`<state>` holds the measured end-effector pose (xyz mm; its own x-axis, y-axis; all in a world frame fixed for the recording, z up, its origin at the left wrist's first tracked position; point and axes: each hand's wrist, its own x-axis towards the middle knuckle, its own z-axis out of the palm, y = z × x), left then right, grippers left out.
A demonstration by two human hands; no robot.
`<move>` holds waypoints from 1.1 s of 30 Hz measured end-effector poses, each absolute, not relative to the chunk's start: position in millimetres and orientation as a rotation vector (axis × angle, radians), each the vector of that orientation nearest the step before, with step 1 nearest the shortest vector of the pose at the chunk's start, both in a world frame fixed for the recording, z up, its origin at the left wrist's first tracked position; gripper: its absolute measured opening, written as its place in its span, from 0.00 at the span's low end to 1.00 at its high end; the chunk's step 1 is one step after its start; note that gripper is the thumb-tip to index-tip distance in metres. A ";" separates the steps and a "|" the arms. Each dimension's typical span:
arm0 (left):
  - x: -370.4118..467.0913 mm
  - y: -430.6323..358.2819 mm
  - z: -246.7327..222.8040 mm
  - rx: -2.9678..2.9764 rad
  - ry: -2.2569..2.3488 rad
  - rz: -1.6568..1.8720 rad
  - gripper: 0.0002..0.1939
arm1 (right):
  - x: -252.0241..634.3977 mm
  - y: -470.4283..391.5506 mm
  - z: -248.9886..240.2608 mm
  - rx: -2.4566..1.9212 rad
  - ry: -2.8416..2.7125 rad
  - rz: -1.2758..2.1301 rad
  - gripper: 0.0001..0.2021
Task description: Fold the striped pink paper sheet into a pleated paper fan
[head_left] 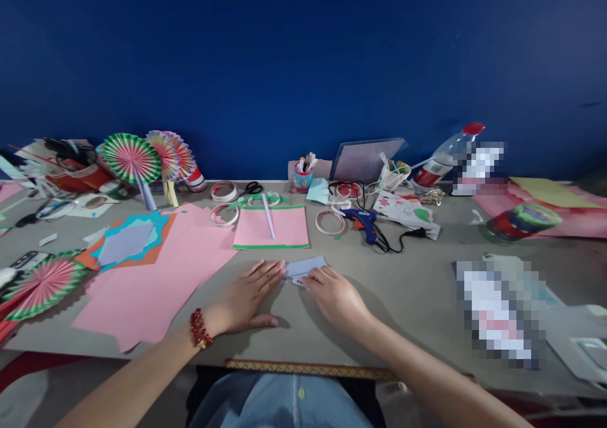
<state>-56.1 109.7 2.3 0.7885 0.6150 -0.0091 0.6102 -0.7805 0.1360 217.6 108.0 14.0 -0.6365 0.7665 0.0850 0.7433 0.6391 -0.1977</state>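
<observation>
A small pale lilac-blue paper (306, 265) with a fold in it lies on the grey table in front of me. My left hand (251, 292) rests flat beside it, fingers stretched out and their tips at the paper's left edge. Curled over the right end of the paper is my right hand (332, 292), its fingers closed and pressed onto it. Part of the paper is hidden under those fingers. Just beyond lies a pink sheet with green edges (253, 229), and a thin pale paper strip (268, 216) rests on it.
Tape rolls (331, 222), black scissors (253, 188) and a blue glue gun (363, 222) with its cord lie farther back. Large pink sheets (175, 276) spread on the left, near pleated paper fans (133, 158). A bottle (439, 162) leans at the back right.
</observation>
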 end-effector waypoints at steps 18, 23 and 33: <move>-73.1 106.9 1.7 2.854 1.017 0.042 0.50 | 211.1 106.7 18.1 -1.289 -2.707 0.215 0.09; -72.5 107.3 2.7 2.870 1.011 0.076 0.50 | 209.9 106.2 16.3 -1.256 -2.699 0.234 0.11; -72.3 107.0 2.7 2.863 1.016 0.049 0.50 | 209.6 106.1 14.1 -1.230 -2.714 0.201 0.09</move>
